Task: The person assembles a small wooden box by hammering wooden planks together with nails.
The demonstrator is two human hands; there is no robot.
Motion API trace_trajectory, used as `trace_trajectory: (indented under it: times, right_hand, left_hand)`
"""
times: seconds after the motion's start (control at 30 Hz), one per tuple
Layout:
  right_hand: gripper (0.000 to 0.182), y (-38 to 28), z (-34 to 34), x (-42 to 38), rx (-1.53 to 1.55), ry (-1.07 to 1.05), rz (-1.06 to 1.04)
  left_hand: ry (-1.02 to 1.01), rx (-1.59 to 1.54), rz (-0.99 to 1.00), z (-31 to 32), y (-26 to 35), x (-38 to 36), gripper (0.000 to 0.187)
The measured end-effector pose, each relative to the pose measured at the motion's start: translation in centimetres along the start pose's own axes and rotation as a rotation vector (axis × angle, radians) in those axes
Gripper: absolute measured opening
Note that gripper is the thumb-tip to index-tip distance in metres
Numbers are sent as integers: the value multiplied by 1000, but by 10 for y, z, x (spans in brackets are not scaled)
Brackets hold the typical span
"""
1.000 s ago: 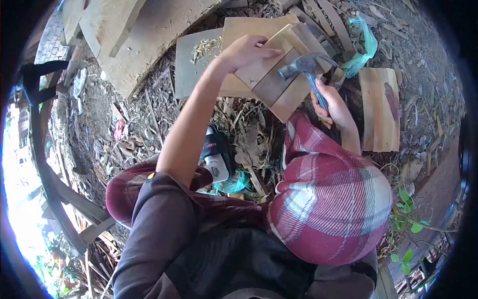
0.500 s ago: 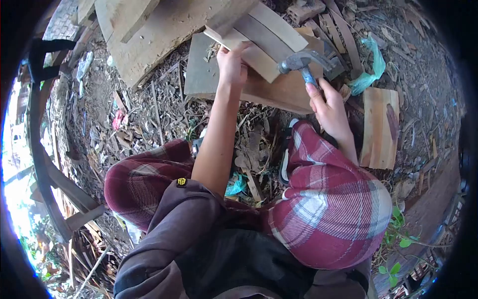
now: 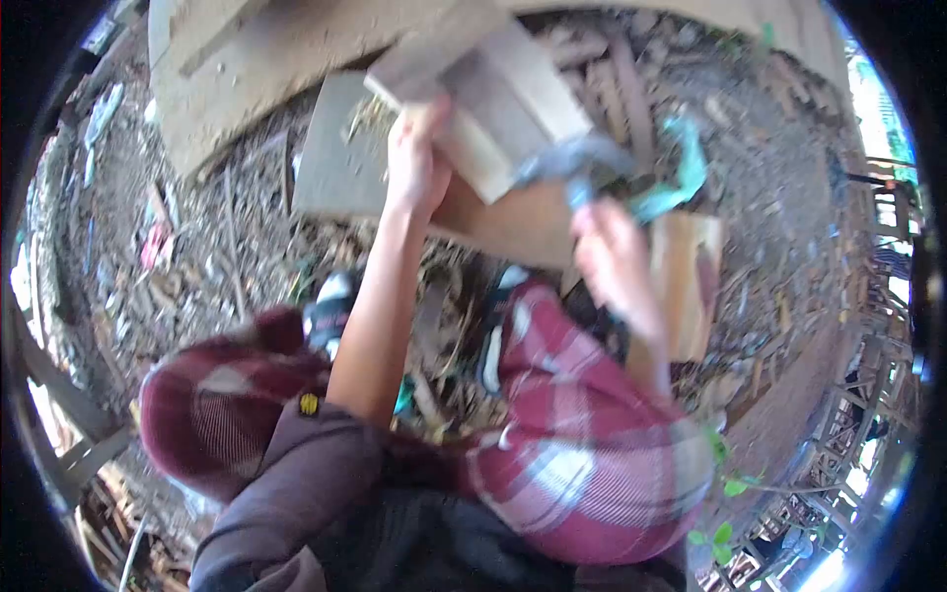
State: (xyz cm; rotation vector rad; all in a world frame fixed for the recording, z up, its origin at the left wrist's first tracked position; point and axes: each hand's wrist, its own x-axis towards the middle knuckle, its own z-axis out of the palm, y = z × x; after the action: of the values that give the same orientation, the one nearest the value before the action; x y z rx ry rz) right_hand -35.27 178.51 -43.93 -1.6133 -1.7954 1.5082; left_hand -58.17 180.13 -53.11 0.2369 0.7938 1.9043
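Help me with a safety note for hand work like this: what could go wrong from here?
The hammer in the right hand is close to the panel that the left hand grips, so a stray blow might catch the left fingers.
Only the left hand is seen gripping the panel, so it could shift or slip if struck.
Both hands look bare, so rough wood edges might leave splinters.

1 head-worn view, facing forward and down toward hammer [image 3: 570, 162], near.
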Motion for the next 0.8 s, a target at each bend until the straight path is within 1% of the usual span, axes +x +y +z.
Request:
trace_trajectory:
  times: [0.03, 0.07, 0.1, 0.13, 0.17, 0.2, 0.23, 0.27, 0.3, 0.37, 0.4, 0.43, 0.47, 0.5, 0.53, 0.6, 0.63, 0.73, 0.8]
  right_hand:
    - [34, 8, 3, 5, -131, -65, -53]
    - [35, 13, 7, 12, -164, -28, -132]
    - [36, 8, 9, 6, -210, -12, -142]
    - [36, 3, 10, -1, -256, 3, -151]
    - [35, 4, 10, -4, -164, 56, -228]
    - [23, -25, 4, -19, -245, 64, -149]
    - [23, -30, 2, -24, -63, 97, -170]
    - [24, -38, 0, -30, -104, 180, -197]
    - [27, -40, -3, -32, -30, 175, -233]
    - [28, -39, 8, -34, 74, 292, -191]
    - [29, -28, 10, -30, -2, 252, -137]
    - [32, -13, 11, -21, -213, 227, -129]
    - [32, 7, 15, -11, -242, 207, -142]
    - [33, 7, 20, -4, -267, 183, -150]
    - [34, 5, 15, -7, -206, 212, -109]
    - [33, -14, 1, -20, -115, 227, -50]
    - [32, -23, -2, -27, -42, 286, -113]
    - [30, -32, -14, -33, 224, 297, -177]
    - [32, -22, -2, -21, -67, 198, -81]
  left_hand:
    - [-12, 47, 39, 11, -1, 10, 29]
    - [-2, 108, 64, 14, -1, 13, 31]
    - [37, 185, 62, 8, -3, 4, 33]
    - [34, 150, 80, 6, -6, 6, 35]
    - [20, 138, 43, 3, -5, 4, 33]
    - [19, 159, 15, 0, -4, 2, 31]
    - [-5, 52, 72, 5, -6, 1, 27]
    - [37, 102, 57, -2, -13, 7, 38]
    - [62, 140, 53, -4, -16, 16, 48]
    - [26, 111, 94, 3, -11, 8, 33]
    - [6, 92, 113, 8, -9, 4, 26]
    - [4, 98, 111, 10, -9, 4, 26]
    - [9, 107, 106, 10, -9, 4, 26]
    - [20, 121, 98, 10, -8, 4, 27]
    - [49, 155, 100, 10, -9, 5, 27]
    - [55, 120, 112, 6, -11, 6, 28]
    - [51, 109, 109, 6, -12, 4, 28]
    - [46, 92, 107, 7, -12, 4, 29]
    - [21, 75, 115, 7, -12, 4, 27]
